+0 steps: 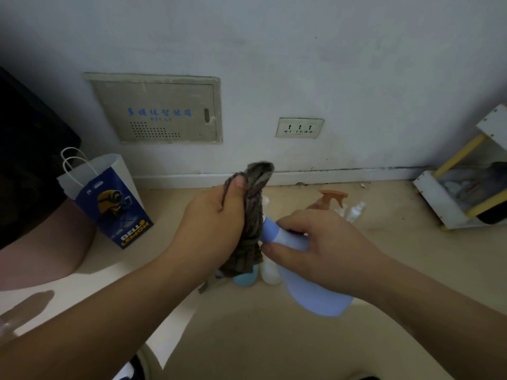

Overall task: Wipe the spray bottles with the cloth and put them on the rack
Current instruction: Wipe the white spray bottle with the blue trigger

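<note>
right hand (pixel 315 248) clamps blue bottle (pixel 318 297) at the neck, angling its top into the cloth (pixel 253 215) fisted in left hand (pixel 216 223) for wiping; rack (pixel 430 193) well right of both

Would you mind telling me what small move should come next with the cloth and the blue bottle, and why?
Probably draw the cloth down along the blue bottle toward its wide base. The left hand grips the cloth bunched over the bottle's top end only, while the right hand holds the neck, leaving the lower body uncovered.
</note>
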`<state>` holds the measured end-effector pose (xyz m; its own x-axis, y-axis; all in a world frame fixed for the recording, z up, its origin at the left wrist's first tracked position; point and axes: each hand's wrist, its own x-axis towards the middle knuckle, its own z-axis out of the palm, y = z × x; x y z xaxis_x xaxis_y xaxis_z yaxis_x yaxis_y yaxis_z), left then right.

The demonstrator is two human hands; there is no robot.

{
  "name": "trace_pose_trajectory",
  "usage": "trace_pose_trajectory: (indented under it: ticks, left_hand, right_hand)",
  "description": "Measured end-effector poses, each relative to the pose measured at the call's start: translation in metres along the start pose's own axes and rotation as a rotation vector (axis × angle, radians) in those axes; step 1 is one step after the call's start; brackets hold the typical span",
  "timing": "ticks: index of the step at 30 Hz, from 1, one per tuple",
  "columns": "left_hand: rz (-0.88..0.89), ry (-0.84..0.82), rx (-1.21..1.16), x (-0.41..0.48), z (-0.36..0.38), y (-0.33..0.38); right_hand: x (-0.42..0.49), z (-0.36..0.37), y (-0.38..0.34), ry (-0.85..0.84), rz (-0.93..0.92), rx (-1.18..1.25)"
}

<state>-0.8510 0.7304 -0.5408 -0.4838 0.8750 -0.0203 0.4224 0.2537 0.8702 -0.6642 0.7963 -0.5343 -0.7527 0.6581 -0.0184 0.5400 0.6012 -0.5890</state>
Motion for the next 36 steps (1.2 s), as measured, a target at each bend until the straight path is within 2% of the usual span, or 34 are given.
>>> trace_pose_trajectory:
  ticks: [4,6,9,13,16,20,24,27,33,36]
  left_hand:
    - [0.578,-0.064,0.478,-0.009,-0.004,0.001]
    - [0.619,-0.100,0.431,-0.004,-0.005,0.000]
    - [0.439,-0.062,0.166,0.002,-0.002,-0.003]
    - [0.314,0.014,0.118,0.009,-0.003,-0.003]
    - [0.309,0.033,0.110,0.016,-0.014,-0.001]
    - [0.368,0.019,0.072,0.015,-0.022,-0.001]
    - [0.381,-0.001,0.028,0.013,-0.020,-0.002]
    - [0.309,0.041,-0.067,0.014,-0.019,0.001]
    - [-0.330,0.271,-0.662,0.023,-0.037,0.001]
    - [-0.466,0.159,-0.807,0.011,-0.029,-0.001]
  right_hand:
    - [0.000,0.007,0.006,0.017,-0.063,0.099]
    - [0.000,0.010,0.008,0.024,-0.090,0.119]
    - [0.001,0.014,0.006,0.048,-0.064,0.195]
    - [0.005,0.008,-0.004,-0.022,-0.031,0.175]
    - [0.004,-0.017,-0.008,-0.151,0.076,0.160]
    - [-0.002,-0.032,-0.005,-0.374,0.183,0.370]
    - [-0.005,-0.030,0.000,-0.426,0.220,0.423]
    - [-0.005,-0.024,0.000,-0.362,0.264,0.409]
    - [-0.007,-0.021,0.007,-0.137,0.398,0.585]
    - [-0.006,-0.019,0.001,0.007,0.406,0.599]
